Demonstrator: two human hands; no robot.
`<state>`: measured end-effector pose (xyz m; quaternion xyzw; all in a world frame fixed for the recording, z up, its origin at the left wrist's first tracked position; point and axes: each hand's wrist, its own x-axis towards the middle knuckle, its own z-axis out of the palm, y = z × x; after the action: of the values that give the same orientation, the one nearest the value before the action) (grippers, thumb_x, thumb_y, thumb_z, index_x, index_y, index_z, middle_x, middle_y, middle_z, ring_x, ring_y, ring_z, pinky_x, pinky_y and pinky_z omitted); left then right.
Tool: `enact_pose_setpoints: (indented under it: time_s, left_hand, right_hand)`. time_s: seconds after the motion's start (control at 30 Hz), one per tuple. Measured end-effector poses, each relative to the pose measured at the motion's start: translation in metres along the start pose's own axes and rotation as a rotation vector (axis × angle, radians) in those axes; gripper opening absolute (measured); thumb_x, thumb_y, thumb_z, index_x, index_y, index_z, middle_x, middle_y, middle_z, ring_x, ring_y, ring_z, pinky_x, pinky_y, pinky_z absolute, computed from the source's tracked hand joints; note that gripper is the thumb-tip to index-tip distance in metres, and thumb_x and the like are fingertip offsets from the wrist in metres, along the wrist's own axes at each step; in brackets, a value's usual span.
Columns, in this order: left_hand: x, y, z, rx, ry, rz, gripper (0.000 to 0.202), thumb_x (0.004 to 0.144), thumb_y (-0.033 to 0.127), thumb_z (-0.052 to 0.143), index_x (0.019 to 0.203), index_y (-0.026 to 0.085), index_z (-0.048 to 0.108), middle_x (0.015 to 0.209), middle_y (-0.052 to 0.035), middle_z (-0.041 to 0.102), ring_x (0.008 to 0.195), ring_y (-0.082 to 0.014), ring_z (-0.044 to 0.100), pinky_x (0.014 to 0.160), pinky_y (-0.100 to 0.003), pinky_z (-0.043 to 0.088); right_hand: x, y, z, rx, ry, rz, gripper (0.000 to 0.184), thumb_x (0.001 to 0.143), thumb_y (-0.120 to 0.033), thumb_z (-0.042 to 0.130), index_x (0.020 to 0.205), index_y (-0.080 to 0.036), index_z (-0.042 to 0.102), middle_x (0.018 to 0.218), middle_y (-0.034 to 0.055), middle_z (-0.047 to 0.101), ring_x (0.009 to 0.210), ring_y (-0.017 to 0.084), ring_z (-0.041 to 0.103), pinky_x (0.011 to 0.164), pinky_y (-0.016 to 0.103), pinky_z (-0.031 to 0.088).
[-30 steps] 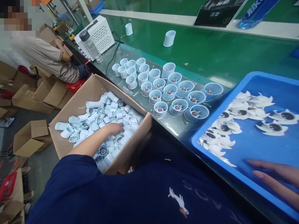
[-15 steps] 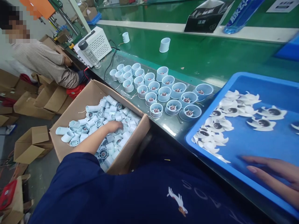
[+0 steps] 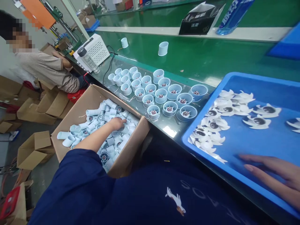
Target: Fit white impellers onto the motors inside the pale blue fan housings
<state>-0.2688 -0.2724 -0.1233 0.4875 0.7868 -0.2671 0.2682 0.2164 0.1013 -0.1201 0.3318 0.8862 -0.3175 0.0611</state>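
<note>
the left hand (image 3: 117, 123) reaches into the cardboard box (image 3: 131, 147), its fingers curled down onto a loose heap of pale blue plastic tubes (image 3: 93, 112); whether it grips one cannot be told. the tubes lie jumbled at all angles, many with open ends, some showing a round spoked end. to the right of the box, the right hand (image 3: 274, 170) is spread low over the floor of a blue plastic tray (image 3: 203, 107), holding nothing, just beside white fan impellers (image 3: 213, 125) with dark round hubs. the impellers overlap in a cluster along the tray's side nearest the box, with a few lying apart.
</note>
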Motion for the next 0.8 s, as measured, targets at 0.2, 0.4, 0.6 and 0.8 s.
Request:
enact_pose_setpoints:
  time_s: [0.2, 0.4, 0.6, 0.8]
  left_hand:
    - [0.021, -0.001, -0.006, -0.012, -0.097, 0.021, 0.037, 0.097, 0.037, 0.063, 0.127, 0.016, 0.061, 0.128, -0.0109, 0.063, 0.112, -0.0249, 0.064, 0.097, -0.049, 0.055]
    - [0.009, -0.009, 0.007, -0.093, -0.161, 0.091, 0.035, 0.097, 0.036, 0.064, 0.127, 0.018, 0.062, 0.133, -0.0112, 0.061, 0.116, -0.0254, 0.062, 0.099, -0.049, 0.054]
    - [-0.030, -0.021, 0.014, -0.129, -0.101, 0.059, 0.031, 0.097, 0.033, 0.063, 0.123, 0.018, 0.064, 0.135, -0.0112, 0.061, 0.120, -0.0254, 0.061, 0.102, -0.049, 0.053]
    - [-0.069, -0.043, -0.008, -0.173, -0.001, -0.062, 0.032, 0.098, 0.034, 0.061, 0.127, 0.019, 0.063, 0.136, -0.0115, 0.060, 0.122, -0.0258, 0.060, 0.104, -0.050, 0.052]
  right_hand:
    - [-0.001, -0.007, 0.003, 0.119, -0.069, 0.104, 0.066, 0.073, -0.084, 0.048, 0.108, -0.034, 0.074, 0.125, 0.0008, 0.071, 0.117, 0.033, 0.066, 0.104, 0.047, 0.055]
    - [-0.002, -0.044, -0.016, 0.123, -0.121, 0.160, 0.072, 0.068, -0.080, 0.042, 0.106, -0.028, 0.073, 0.123, 0.0059, 0.072, 0.116, 0.035, 0.066, 0.109, 0.053, 0.051]
    - [-0.005, -0.070, -0.032, 0.104, -0.103, 0.116, 0.068, 0.071, -0.068, 0.034, 0.108, -0.023, 0.070, 0.122, 0.0117, 0.071, 0.112, 0.037, 0.068, 0.108, 0.058, 0.051]
    - [-0.006, -0.077, -0.035, 0.072, -0.138, 0.089, 0.074, 0.077, -0.064, 0.028, 0.118, -0.019, 0.070, 0.130, 0.0110, 0.067, 0.117, 0.036, 0.066, 0.108, 0.058, 0.050]
